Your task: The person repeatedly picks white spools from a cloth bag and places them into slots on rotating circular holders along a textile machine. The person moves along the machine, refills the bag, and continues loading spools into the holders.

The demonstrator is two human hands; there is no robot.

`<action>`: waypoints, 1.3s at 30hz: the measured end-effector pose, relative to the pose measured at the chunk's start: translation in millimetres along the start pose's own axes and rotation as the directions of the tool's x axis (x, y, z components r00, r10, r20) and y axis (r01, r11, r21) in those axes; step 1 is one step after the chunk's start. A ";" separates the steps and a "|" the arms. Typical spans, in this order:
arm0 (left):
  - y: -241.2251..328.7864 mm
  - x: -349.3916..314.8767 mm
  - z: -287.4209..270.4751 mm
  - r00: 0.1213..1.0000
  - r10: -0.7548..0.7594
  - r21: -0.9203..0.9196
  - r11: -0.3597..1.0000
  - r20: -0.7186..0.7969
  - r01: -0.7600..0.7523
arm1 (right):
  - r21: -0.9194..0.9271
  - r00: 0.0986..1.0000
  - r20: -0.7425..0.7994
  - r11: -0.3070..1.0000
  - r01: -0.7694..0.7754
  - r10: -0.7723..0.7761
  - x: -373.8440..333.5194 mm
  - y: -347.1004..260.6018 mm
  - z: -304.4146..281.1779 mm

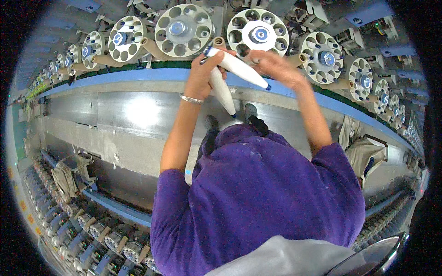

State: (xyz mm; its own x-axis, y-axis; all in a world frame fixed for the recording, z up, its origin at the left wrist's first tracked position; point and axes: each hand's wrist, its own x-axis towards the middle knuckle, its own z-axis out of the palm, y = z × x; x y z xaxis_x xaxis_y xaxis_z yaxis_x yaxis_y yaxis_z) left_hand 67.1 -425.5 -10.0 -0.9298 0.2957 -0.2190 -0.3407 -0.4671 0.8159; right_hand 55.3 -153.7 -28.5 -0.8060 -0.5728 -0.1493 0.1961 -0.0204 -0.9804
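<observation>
Two white yarn bobbins are gripped in my left hand point(199, 77). The upper bobbin point(241, 70) slants down to the right, with blue showing at both ends. Beneath it, the second bobbin point(221, 92) points its dark tip toward the floor. My right hand point(275, 67) is smeared by motion just below a round white magazine point(251, 40) with a ring of holes and a blue hub; its fingers cannot be read. Close to my left fingers stands a brown tube point(219, 42), and a second round magazine point(166, 28) is behind that hand.
More round magazines point(327, 57) run along the machine to both sides, with brown tubes between them. A blue rail point(152, 75) edges the machine. Behind me are cloth bags point(363, 154), a clear-sided holder point(76, 172) and another machine row point(115, 241).
</observation>
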 end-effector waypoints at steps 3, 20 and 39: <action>9.8 2.8 -23.1 1.000 0.011 0.050 0.999 0.015 -0.012 | 0.443 0.979 0.159 0.877 -0.183 0.125 24.0 7.2 79.9; 7.7 59.2 -60.8 0.904 0.058 -0.424 0.869 -0.424 -0.255 | -0.123 0.912 -0.407 0.987 -0.106 0.047 86.4 31.1 76.2; -0.3 103.0 -20.2 0.921 0.112 -0.363 0.896 -0.374 -0.257 | 0.058 0.842 -0.533 0.996 -0.063 0.085 89.4 3.0 29.0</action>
State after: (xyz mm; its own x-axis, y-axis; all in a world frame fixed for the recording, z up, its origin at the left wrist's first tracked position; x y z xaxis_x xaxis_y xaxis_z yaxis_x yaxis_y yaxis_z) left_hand -31.4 -411.7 -43.6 -0.9462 -0.0922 -0.3101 -0.1166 -0.7969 0.5927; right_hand 0.1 -228.7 -41.1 -0.9597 -0.0468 -0.2773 0.2789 -0.0318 -0.9598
